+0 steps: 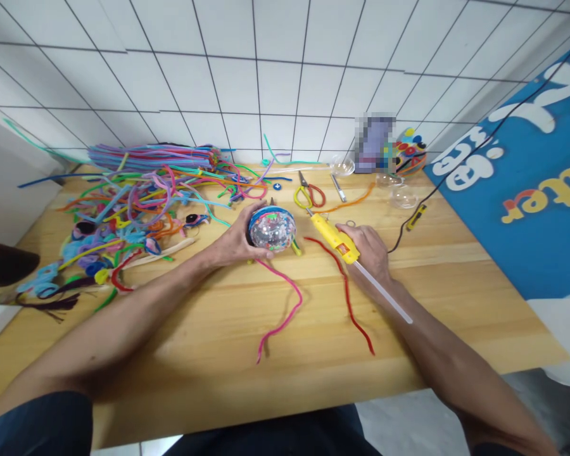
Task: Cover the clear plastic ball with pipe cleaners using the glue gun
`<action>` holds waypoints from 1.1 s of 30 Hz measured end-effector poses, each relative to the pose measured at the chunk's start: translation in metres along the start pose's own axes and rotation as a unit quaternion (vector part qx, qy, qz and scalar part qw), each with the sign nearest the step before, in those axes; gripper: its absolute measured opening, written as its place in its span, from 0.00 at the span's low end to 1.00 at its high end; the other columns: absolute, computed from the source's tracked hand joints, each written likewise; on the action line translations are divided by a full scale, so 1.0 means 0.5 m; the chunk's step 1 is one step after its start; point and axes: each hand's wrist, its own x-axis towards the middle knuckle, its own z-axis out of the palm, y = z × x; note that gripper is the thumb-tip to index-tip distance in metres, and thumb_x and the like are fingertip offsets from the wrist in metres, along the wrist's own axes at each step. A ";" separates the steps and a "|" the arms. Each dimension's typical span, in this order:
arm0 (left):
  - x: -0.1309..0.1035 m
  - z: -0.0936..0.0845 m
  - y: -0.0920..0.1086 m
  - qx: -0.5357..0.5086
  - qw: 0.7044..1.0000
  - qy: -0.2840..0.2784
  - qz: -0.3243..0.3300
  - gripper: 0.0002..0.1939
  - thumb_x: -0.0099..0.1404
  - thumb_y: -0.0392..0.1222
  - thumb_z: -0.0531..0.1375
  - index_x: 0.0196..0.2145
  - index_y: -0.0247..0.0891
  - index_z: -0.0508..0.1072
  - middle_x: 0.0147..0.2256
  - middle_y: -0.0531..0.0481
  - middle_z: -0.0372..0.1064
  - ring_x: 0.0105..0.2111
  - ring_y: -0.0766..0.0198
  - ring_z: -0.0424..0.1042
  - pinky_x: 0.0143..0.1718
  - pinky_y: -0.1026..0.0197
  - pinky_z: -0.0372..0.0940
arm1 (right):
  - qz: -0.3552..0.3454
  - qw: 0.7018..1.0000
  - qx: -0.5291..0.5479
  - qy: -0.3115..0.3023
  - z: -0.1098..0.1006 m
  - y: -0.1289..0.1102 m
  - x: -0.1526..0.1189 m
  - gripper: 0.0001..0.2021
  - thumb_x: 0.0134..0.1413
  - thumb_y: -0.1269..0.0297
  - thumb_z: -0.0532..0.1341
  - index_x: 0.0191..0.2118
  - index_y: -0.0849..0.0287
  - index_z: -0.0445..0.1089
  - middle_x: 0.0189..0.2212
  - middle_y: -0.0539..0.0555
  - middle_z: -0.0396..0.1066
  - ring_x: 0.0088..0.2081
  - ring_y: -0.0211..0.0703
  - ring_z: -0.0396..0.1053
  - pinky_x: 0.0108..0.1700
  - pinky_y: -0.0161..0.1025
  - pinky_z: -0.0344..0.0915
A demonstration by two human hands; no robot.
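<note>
White tiles with dark grout lines covered the wall [280, 85] across the top of the frame, above a pale wooden table [209, 367] that filled the middle and lower part. At the centre, the left hand [240, 237] was curved around the left side of a clear globe [273, 233], its thumb below and its fingers behind, gripping it. Colourful bits showed through the globe, and a blue band ran along its upper edge. Right of centre, the right hand [370, 250] was closed around the handle of a yellow glue gun [335, 237], whose nozzle pointed to the upper left, near the globe but apart from it. A whitish glue stick [384, 294] stuck out of the gun's back end, toward the lower right. Below the globe, a pink fuzzy stem [300, 297] wound down the lower centre; a red fuzzy stem [346, 291] lay to its right, passing just beside the gun. Above the globe were a blue button [277, 187] and scissors [316, 196] with one yellow and one red handle loop. Tangled, many-coloured stems [147, 206] spread over the left of the table. At the right edge stood a blue panel [536, 247] with white and yellow lettering.
</note>
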 end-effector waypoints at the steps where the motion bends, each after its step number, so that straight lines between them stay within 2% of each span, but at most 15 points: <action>1: 0.000 0.002 0.000 -0.001 1.000 0.003 0.008 0.67 0.46 0.62 0.84 0.74 0.45 0.56 0.72 0.31 0.59 0.73 0.36 0.65 0.77 0.33 0.58 | 0.000 1.000 -0.001 -0.001 0.000 0.000 0.000 0.18 0.76 0.62 0.58 0.64 0.55 0.74 0.46 0.60 0.82 0.45 0.52 0.77 0.50 0.48 0.73; 3: -0.002 0.006 0.003 0.000 1.000 0.017 0.020 0.66 0.46 0.61 0.84 0.73 0.45 0.56 0.71 0.32 0.60 0.72 0.37 0.65 0.76 0.34 0.60 | -0.001 1.000 -0.002 -0.002 0.001 0.000 0.001 0.18 0.75 0.63 0.58 0.64 0.55 0.73 0.46 0.60 0.82 0.45 0.52 0.77 0.50 0.47 0.72; 7: -0.009 0.011 0.014 0.010 0.999 0.038 0.013 0.56 0.52 0.60 0.81 0.69 0.44 0.60 0.69 0.34 0.61 0.70 0.40 0.67 0.74 0.37 0.63 | -0.018 1.000 0.002 0.026 0.004 0.000 0.003 0.16 0.76 0.65 0.58 0.62 0.56 0.73 0.45 0.59 0.82 0.44 0.51 0.76 0.49 0.47 0.71; 13: -0.007 0.002 0.032 0.001 0.998 0.046 -0.032 0.50 0.58 0.63 0.77 0.68 0.45 0.61 0.70 0.36 0.63 0.72 0.40 0.65 0.76 0.37 0.59 | -0.001 1.000 0.004 0.010 0.008 0.003 0.000 0.15 0.76 0.64 0.58 0.61 0.55 0.75 0.45 0.59 0.82 0.44 0.51 0.77 0.49 0.47 0.72; 17: 0.003 -0.002 0.032 -0.037 0.995 0.052 -0.074 0.46 0.62 0.67 0.73 0.67 0.42 0.63 0.66 0.38 0.69 0.67 0.42 0.70 0.72 0.37 0.63 | -0.006 1.000 -0.001 0.021 0.016 0.007 -0.005 0.16 0.77 0.63 0.57 0.62 0.55 0.75 0.45 0.58 0.82 0.45 0.52 0.77 0.51 0.48 0.73; 27: 0.021 -0.003 0.017 -0.080 0.990 0.061 -0.100 0.42 0.63 0.70 0.71 0.64 0.42 0.69 0.59 0.42 0.76 0.61 0.45 0.76 0.64 0.43 0.71 | -0.010 1.000 0.004 0.010 0.013 0.005 -0.001 0.17 0.75 0.63 0.58 0.64 0.54 0.73 0.47 0.58 0.82 0.47 0.52 0.77 0.53 0.48 0.73; 33: 0.016 0.003 0.023 -0.081 0.991 0.062 -0.087 0.45 0.60 0.70 0.73 0.64 0.42 0.67 0.62 0.40 0.75 0.63 0.43 0.75 0.67 0.41 0.70 | 0.010 1.000 0.001 0.027 0.027 0.012 -0.012 0.17 0.76 0.63 0.57 0.63 0.54 0.75 0.46 0.59 0.82 0.47 0.53 0.77 0.53 0.50 0.74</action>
